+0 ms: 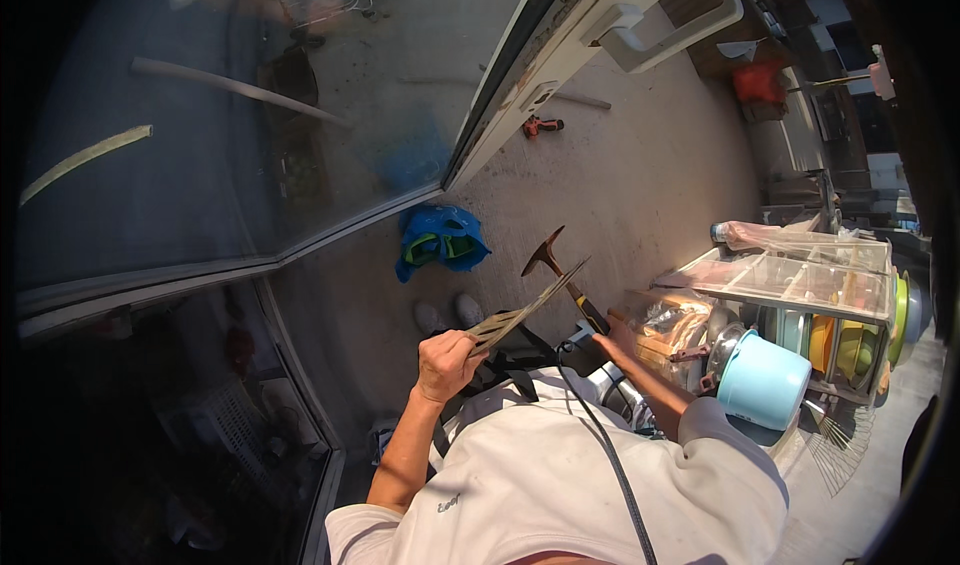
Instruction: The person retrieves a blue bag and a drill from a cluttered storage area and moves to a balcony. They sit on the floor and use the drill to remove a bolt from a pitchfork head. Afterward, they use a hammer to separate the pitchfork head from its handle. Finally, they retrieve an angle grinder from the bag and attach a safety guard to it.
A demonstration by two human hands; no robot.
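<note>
A bundle of flat strips is gripped at its lower end by the left hand, the fingers being closed round it; the strips are held slanting up to the right, above the floor. A hammer is held by the right hand, whose fingers are wrapped round the black and yellow handle; its rusty head is raised just beside the upper end of the strips, and whether they touch cannot be told. Two pale shoes are seen below the hands on the floor, and a blue bag lies near them by the glass door. A light blue bucket and a clear compartment box are stacked to the right. A red drill lies well apart, farther up the floor
</note>
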